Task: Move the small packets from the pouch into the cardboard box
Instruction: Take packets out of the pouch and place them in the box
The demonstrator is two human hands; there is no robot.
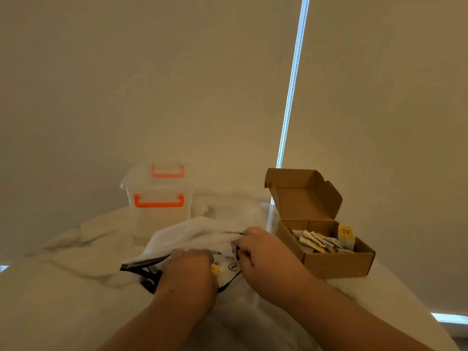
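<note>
A white plastic pouch [192, 234] with a black inside lies crumpled in the middle of the marble-patterned table. My left hand [190, 267] reaches into its mouth, and a small yellow-tipped packet [215, 269] shows at its fingertips. My right hand [263, 252] pinches the pouch's upper edge and holds the mouth apart. To the right stands the open cardboard box [336, 262], lid flap up, with several white and yellow packets [321, 241] piled inside.
A clear plastic tub [159, 214] with orange handles stands behind the pouch at the back left. A roller blind with a bead chain [291, 97] hangs behind the table. The table edge curves away on the right, past the box.
</note>
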